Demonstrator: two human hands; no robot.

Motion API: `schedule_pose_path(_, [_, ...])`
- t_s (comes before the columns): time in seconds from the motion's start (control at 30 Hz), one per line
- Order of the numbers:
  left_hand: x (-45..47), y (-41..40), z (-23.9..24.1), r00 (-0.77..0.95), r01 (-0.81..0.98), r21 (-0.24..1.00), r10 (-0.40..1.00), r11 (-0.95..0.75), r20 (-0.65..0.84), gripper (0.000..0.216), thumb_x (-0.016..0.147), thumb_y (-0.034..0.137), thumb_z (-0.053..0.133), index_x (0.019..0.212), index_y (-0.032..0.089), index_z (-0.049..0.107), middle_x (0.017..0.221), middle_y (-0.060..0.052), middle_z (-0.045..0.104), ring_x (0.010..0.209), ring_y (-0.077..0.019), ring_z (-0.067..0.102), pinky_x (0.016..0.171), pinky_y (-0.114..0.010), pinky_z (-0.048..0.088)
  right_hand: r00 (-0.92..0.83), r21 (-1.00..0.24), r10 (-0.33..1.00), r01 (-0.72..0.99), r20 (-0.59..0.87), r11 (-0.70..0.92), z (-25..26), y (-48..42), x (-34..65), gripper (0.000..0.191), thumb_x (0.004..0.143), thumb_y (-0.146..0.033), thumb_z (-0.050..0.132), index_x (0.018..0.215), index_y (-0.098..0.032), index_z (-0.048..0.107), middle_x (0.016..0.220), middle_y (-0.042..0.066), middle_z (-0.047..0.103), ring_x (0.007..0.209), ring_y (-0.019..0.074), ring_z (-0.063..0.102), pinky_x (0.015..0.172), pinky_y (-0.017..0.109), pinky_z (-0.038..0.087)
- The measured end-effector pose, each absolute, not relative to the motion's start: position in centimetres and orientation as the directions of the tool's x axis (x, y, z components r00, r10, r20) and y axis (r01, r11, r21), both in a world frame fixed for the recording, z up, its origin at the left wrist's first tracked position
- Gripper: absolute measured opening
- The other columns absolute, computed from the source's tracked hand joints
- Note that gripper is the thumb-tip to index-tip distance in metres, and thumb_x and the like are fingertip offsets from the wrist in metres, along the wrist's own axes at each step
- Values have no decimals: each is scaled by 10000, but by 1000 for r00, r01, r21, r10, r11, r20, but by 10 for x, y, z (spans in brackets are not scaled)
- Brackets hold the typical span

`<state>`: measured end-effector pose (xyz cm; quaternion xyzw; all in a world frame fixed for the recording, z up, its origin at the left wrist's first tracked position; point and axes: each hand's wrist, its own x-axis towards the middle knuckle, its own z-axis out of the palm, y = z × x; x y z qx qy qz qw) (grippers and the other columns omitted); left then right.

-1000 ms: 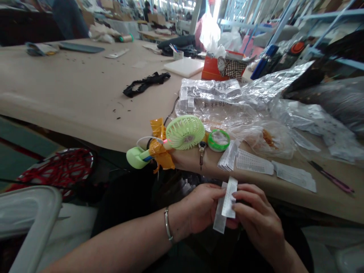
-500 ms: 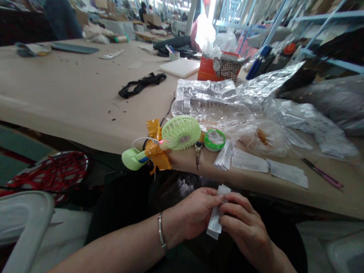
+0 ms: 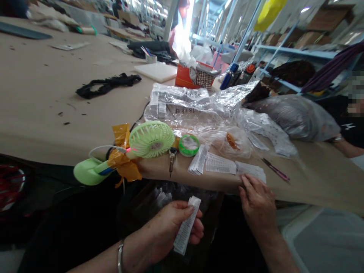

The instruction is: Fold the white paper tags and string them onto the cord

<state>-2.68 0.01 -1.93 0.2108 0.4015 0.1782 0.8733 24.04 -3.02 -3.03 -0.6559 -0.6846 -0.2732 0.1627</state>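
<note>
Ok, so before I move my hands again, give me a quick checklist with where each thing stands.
1. Left hand gripping the printed label strip: ok.
2. Right hand at the rightmost labels: ok.
3. Label pinched by the right hand: cannot tell.
4. Pink-handled tool apart from the right hand: ok.
5. Green fan apart from both hands: ok.
6. Number of strips in the left hand: cannot tell.
</note>
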Motion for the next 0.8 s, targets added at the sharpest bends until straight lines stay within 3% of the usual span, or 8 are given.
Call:
schedule_pose_path(0.17, [-28, 1, -18, 598, -136, 518, 487, 845, -637, 329, 783, 397, 671, 874, 92, 588, 651, -71, 662, 590, -164, 635, 591, -285, 494, -137, 83, 715, 990, 685, 110, -30, -32, 250, 254, 895, -181, 555, 1131, -199, 646, 1049, 77, 705, 985, 217, 631, 916, 403, 467])
schedule_pose_path(0.3, [-30, 1, -14, 583, -129, 518, 487, 845, -650, 269, 820, 347, 632, 887, 91, 587, 650, -69, 661, 589, -162, 639, 595, -283, 499, -102, 16, 690, 991, 716, 130, -30, -31, 257, 170, 885, -171, 576, 1018, -195, 679, 986, 66, 718, 934, 208, 659, 883, 392, 498])
schedule_pose_path(0.4, [-31, 1, -12, 576, -119, 503, 472, 856, -667, 218, 858, 314, 578, 881, 98, 586, 655, -64, 662, 583, -155, 641, 604, -286, 506, -2, -103, 662, 988, 749, 118, -25, -32, 255, 127, 874, -195, 603, 970, -191, 686, 953, 61, 713, 881, 202, 667, 842, 381, 523])
schedule_pose_path(0.5, [-32, 2, -9, 614, -111, 489, 447, 865, -651, 212, 874, 300, 542, 863, 95, 595, 647, -68, 656, 539, -145, 622, 580, -280, 494, 57, -224, 599, 952, 799, 207, -14, -37, 233, 163, 823, -157, 657, 966, -226, 692, 946, 42, 696, 920, 221, 659, 871, 423, 523])
schedule_pose_path(0.57, [-33, 3, -7, 665, -130, 477, 433, 869, -609, 224, 860, 301, 553, 864, 85, 612, 655, -78, 652, 544, -154, 624, 583, -293, 494, -2, -285, 628, 891, 778, 355, -8, -41, 204, 247, 800, -104, 660, 987, -262, 688, 970, 33, 681, 973, 237, 647, 884, 450, 520])
schedule_pose_path(0.67, [-33, 4, -5, 682, -216, 441, 458, 871, -570, 211, 771, 288, 663, 837, 90, 628, 649, -46, 628, 524, -141, 598, 567, -286, 475, -297, -293, 679, 735, 672, 612, -6, -45, 156, 267, 811, -80, 636, 980, -279, 694, 915, 27, 680, 1001, 225, 622, 823, 394, 545])
schedule_pose_path(0.8, [-38, 5, -7, 613, -374, 406, 551, 834, -567, 138, 664, 159, 725, 718, 96, 616, 616, 3, 576, 507, -76, 531, 522, -206, 377, -466, -277, 630, 621, 621, 733, -22, -44, 119, 248, 843, -85, 616, 1012, -248, 694, 914, 24, 711, 1003, 204, 624, 902, 411, 514])
